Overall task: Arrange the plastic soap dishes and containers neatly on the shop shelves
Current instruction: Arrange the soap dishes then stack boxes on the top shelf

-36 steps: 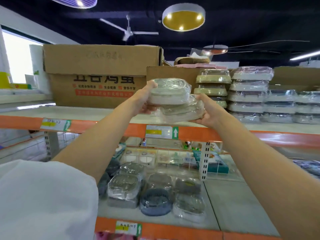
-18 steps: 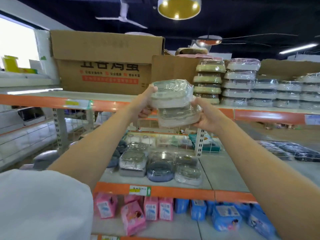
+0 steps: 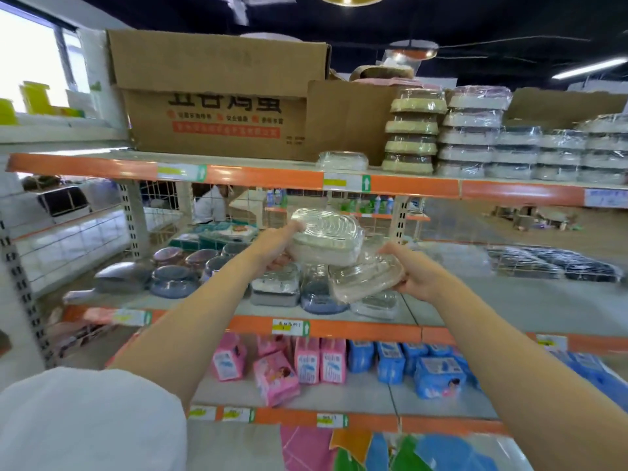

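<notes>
The left hand (image 3: 272, 248) grips one wrapped soap dish (image 3: 326, 241) from its nine o'clock side; the right hand (image 3: 413, 273) holds a tilted second dish (image 3: 367, 278) from three o'clock, just below. Beyond, stacked dishes (image 3: 469, 130) fill the top shelf (image 3: 265, 176) at one o'clock.
</notes>
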Demonstrator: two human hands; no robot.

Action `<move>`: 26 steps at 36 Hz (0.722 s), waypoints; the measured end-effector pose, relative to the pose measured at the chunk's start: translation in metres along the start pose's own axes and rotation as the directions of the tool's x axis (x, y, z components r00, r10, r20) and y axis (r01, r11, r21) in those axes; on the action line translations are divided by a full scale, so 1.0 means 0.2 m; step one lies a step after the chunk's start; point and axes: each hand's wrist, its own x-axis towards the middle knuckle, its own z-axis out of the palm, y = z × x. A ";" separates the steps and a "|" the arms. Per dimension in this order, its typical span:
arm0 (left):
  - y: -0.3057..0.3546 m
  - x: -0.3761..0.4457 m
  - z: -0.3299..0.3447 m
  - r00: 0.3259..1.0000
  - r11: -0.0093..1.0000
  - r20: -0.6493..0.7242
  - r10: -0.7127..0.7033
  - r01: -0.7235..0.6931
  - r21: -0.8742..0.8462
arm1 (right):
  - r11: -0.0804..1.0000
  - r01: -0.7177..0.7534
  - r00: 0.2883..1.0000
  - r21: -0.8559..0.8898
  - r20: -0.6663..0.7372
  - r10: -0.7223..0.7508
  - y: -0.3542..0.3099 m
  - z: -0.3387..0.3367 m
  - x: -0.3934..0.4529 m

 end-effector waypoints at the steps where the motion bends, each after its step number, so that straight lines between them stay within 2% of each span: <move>1: -0.03 0.00 0.00 1.000 1.000 -0.013 -0.016 0.016 0.011 | 1.000 -0.005 1.000 -0.007 -0.013 0.005 0.02 0.00 0.01; 6: -0.12 -0.01 0.01 0.998 0.998 -0.014 -0.062 0.062 0.031 | 0.998 -0.013 0.996 -0.059 -0.089 0.007 0.11 0.00 0.03; 15: -0.27 0.09 0.10 0.985 0.984 -0.075 -0.155 0.161 0.076 | 0.999 -0.047 0.994 -0.025 -0.099 0.044 0.22 -0.11 0.12; 21: -0.35 0.21 0.25 0.976 0.976 -0.038 -0.216 0.216 0.015 | 0.993 -0.101 0.988 -0.064 -0.120 0.093 0.30 -0.25 0.21; 26: -0.39 0.31 0.39 0.965 0.964 -0.029 -0.261 0.262 0.040 | 0.989 -0.144 0.982 -0.035 -0.130 0.139 0.32 -0.39 0.31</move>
